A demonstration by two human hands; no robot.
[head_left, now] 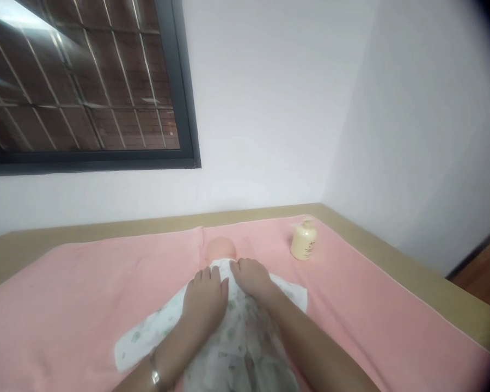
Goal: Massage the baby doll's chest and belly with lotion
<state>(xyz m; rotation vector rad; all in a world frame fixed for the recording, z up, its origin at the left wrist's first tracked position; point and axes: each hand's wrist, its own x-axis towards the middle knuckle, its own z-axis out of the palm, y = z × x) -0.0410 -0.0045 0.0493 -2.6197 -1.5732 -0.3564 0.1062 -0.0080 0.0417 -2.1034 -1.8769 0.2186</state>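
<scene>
A baby doll lies on the pink sheet with its bald round head (221,249) at the far end. White baby clothes (239,326) with a pale green print cover its body, sleeves spread to both sides. My left hand (206,296) rests on the left chest and shoulder of the clothes, fingers stretched forward and thumb apart. At the collar, my right hand (252,277) has its fingers curled against the fabric and seems to pinch its edge. The doll's face is not visible, and my forearms partly cover the garment.
A cream pump bottle (304,240) stands on the pink sheet (85,294), right of the doll's head. Around the sheet runs a tan padded edge (375,258). White walls rise behind and to the right, with a dark-framed barred window (188,109) at upper left.
</scene>
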